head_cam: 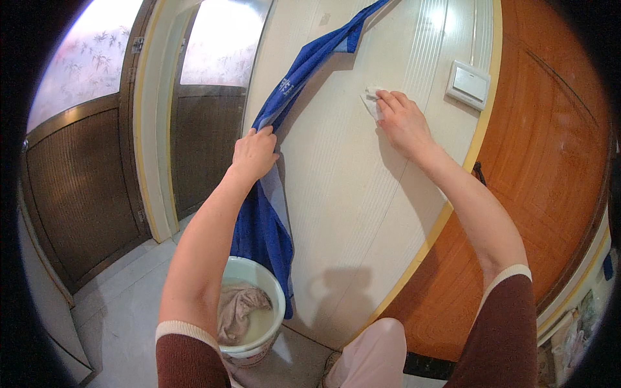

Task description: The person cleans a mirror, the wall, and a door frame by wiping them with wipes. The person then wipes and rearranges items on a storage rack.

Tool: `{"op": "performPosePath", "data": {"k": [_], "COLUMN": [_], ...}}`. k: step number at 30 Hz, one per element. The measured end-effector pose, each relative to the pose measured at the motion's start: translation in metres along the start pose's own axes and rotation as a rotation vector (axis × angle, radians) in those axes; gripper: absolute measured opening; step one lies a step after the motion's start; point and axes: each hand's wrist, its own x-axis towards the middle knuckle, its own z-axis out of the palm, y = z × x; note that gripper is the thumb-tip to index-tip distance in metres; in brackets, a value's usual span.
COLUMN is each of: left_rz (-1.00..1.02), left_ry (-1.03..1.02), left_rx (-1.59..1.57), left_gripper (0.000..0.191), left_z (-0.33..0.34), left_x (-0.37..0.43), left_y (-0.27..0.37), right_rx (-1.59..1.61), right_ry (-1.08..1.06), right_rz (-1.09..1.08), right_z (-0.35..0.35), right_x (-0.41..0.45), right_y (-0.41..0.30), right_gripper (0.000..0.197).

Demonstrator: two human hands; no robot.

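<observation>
A long blue cloth [296, 80], towel-like and bearing white writing, hangs down the cream wall panel [335, 194]. My left hand [255, 151] grips it about halfway down and pulls it toward the left. Pinched between the fingertips of my right hand [403, 121] is a crumpled white tissue or wipe [372, 104], pressed against the panel. Below my left forearm stands a pale bucket [279, 303] of cloudy water. A greyish-brown rag [242, 310] lies partly sunk in it. The blue cloth's lower end falls beside and behind the bucket's rim.
A white light switch [468, 85] juts from the wall right of my right hand. Beyond the yellow edge strip [436, 233] is an orange-brown wooden door [538, 194]. At left are a brown door with frosted glass [87, 203] and a mirror-like panel [208, 131]. Pale tiles [126, 310] cover the floor.
</observation>
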Motion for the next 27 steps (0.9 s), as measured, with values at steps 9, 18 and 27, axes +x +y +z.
{"op": "performPosePath", "data": {"k": [9,18,27], "left_rz": [-0.006,-0.001,0.0], "left_ry": [-0.014,0.015,0.012], "left_rx": [0.007,0.002,-0.001], "left_gripper": [0.024,0.023,0.024], "left_z": [-0.005,-0.001,0.004], "left_x": [-0.001,0.001,0.0], "left_y": [0.004,0.003,0.003], "right_rx": [0.011,-0.02,0.051], "right_ry": [0.013,0.078,0.016], "right_rz": [-0.026,0.0,0.011], "right_z": [0.006,0.004,0.002], "right_x": [-0.003,0.002,0.007], "right_y": [-0.006,0.0,-0.011], "right_gripper": [0.041,0.04,0.039]}}
